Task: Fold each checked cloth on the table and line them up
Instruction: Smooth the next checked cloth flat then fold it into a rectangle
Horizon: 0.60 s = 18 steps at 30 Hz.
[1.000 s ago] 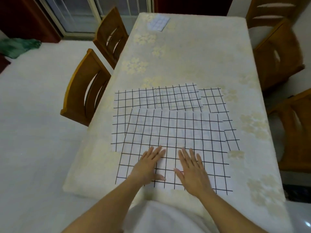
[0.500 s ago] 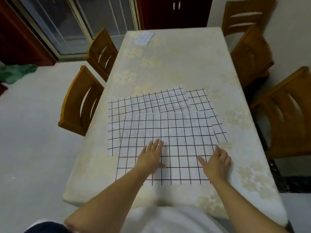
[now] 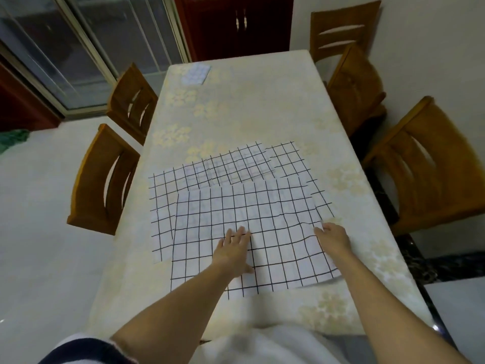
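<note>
top checked cloth (image 3: 252,227) flat on near tabletop (image 3: 262,101), overlapping others | left hand (image 3: 235,249) stayed splayed, pressing its middle | right hand (image 3: 334,236) slid from middle to right edge, grip unclear, near corner lifting | fold likely starting | 1 folded cloth (image 3: 195,74) at far end

Left hand (image 3: 235,246) lies flat, fingers spread (palm down); right hand (image 3: 334,236) curls, both forearms extended.
</note>
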Motion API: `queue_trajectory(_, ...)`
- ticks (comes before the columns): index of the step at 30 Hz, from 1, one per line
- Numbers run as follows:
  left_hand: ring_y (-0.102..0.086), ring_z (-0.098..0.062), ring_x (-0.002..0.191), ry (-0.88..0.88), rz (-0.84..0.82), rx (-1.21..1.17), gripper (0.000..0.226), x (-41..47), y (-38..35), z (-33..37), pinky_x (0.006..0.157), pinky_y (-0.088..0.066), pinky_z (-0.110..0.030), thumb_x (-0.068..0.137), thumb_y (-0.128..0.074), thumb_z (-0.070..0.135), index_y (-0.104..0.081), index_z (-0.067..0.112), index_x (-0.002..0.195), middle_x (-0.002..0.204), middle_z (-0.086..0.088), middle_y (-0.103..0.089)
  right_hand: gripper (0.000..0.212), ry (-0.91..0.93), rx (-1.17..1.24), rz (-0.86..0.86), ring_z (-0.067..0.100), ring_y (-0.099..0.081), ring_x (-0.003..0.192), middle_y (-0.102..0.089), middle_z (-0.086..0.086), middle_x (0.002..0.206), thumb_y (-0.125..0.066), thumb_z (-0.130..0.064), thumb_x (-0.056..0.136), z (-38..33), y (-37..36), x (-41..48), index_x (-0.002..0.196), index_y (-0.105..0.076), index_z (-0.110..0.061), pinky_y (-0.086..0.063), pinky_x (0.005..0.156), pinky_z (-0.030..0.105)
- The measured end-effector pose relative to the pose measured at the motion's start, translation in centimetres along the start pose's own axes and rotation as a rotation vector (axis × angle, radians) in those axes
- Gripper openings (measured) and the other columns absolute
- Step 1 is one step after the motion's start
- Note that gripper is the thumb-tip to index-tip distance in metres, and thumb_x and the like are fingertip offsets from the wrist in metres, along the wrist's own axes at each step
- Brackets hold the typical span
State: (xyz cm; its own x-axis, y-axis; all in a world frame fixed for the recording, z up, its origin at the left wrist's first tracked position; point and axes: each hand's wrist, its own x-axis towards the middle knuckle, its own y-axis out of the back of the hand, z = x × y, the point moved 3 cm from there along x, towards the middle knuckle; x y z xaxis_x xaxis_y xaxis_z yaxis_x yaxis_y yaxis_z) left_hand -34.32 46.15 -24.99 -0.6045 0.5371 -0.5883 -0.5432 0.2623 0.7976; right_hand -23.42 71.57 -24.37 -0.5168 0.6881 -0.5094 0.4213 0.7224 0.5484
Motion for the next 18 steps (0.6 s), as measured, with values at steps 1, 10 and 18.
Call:
queue_trajectory(1, 0.013, -0.032, 0.154, 0.003, -0.012, 0.0, 0.108, 0.0, 0.0, 0.0, 0.126, -0.005, -0.049, 0.089, -0.071, 0.047, 0.006, 0.021, 0.161, 0.168, 0.001, 0.015, 0.046, 0.038, -0.014, -0.023, 0.032, -0.054, 0.126, -0.058, 0.015, 0.138, -0.061, -0.024, 0.096, -0.7, 0.1, -0.6, 0.136, -0.055, -0.003, -0.041, 0.103, 0.035)
queue_trajectory(10, 0.007, -0.032, 0.155, 0.071, 0.021, -0.048, 0.126, -0.5, -0.3, -0.6, 0.126, -0.006, -0.05, 0.079, -0.081, 0.047, 0.013, 0.024, 0.16, 0.169, 0.004, 0.005, 0.032, 0.427, 0.134, -0.287, -0.008, -0.058, 0.081, -0.061, -0.03, 0.081, -0.054, -0.011, 0.1, -10.1, -0.7, -8.4, 0.131, -0.056, -0.018, -0.039, 0.077, 0.003)
queue_trajectory(18, 0.003, -0.041, 0.154, 0.101, 0.017, 0.043, 0.102, -0.8, 0.4, -0.8, 0.124, -0.01, -0.055, 0.094, -0.066, 0.036, 0.013, 0.028, 0.159, 0.168, 0.005, 0.014, 0.03, 0.602, 0.088, -0.323, 0.015, -0.041, 0.061, -0.043, -0.001, 0.061, -0.057, -0.016, 0.097, -13.9, -5.0, -10.9, 0.126, -0.06, -0.025, -0.039, 0.063, 0.027)
